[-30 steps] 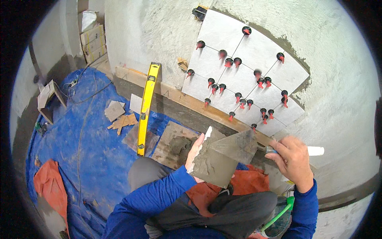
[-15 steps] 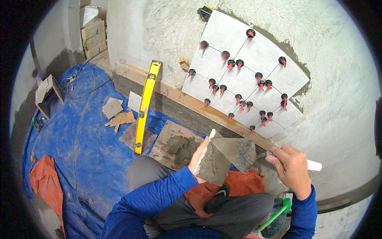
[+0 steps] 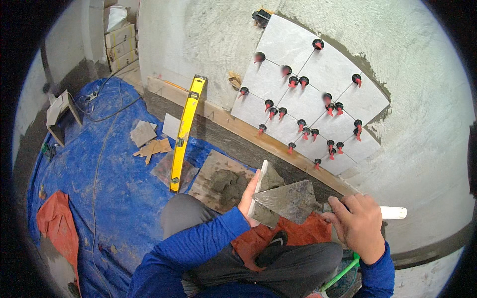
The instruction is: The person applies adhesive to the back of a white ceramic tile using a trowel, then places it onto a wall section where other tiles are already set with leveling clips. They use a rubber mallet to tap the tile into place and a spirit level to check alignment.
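My left hand [image 3: 248, 199] grips a light tile [image 3: 259, 191] by its edge and back, holding it steeply tilted above my lap. Grey mortar [image 3: 272, 178] coats the side facing right. A trowel [image 3: 290, 199] with a broad metal blade lies across that coated face, and part of the mortar is hidden behind it. My right hand [image 3: 360, 223] is closed round the trowel's handle, whose white end [image 3: 393, 213] sticks out to the right. Left of the tile, a heap of mortar [image 3: 229, 185] sits on a flat board [image 3: 211, 166].
Pale tiles [image 3: 290, 47] with several black-and-red levelling clips cover part of the wall above a wooden batten [image 3: 231, 123]. A yellow spirit level [image 3: 187, 134] leans against that batten. Blue sheeting [image 3: 114, 184] covers the floor at left, with tile and cardboard scraps. An orange cloth [image 3: 310, 229] lies near my legs.
The trowel blade has slid left and down over the mortar face, reaching the tile's near edge. My right hand has turned and dropped slightly. My left hand keeps its hold.
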### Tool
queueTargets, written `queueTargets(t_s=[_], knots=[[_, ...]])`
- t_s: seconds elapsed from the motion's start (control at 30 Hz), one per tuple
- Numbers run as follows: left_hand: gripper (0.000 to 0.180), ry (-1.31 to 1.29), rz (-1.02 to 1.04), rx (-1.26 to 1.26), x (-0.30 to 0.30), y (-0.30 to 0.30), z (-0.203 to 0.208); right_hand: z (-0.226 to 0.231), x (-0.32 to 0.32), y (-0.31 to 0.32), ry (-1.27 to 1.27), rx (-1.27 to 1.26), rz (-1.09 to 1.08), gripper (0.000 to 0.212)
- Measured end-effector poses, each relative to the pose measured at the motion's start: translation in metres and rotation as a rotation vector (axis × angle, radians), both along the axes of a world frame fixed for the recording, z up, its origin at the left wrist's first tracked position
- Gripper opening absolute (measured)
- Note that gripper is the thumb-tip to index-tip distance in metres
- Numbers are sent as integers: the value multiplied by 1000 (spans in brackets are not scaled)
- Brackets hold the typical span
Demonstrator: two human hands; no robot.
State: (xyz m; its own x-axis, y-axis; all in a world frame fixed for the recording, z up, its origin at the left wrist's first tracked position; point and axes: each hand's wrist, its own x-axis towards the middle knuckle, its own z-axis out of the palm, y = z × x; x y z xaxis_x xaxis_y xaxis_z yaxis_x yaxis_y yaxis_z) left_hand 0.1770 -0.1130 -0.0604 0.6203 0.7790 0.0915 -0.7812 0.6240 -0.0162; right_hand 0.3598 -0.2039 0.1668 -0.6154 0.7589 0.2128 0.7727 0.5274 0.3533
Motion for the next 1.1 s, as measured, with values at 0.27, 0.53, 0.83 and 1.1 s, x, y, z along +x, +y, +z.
queueTargets(t_s=[0.27, 0.53, 0.83, 1.1], knots=[[56, 119, 3, 11, 10, 0, -9, -3, 6, 17, 19, 145, -92, 29], [56, 147, -52, 94, 14, -4, -23, 6, -4, 15, 51, 8, -174, 24], [50, -175, -246, -7, 39, -13, -40, -16, -32, 63, 54, 168, -91, 24], [58, -119, -23, -44, 18, -4, -22, -60, 33, 33, 1081, 84, -386, 22]])
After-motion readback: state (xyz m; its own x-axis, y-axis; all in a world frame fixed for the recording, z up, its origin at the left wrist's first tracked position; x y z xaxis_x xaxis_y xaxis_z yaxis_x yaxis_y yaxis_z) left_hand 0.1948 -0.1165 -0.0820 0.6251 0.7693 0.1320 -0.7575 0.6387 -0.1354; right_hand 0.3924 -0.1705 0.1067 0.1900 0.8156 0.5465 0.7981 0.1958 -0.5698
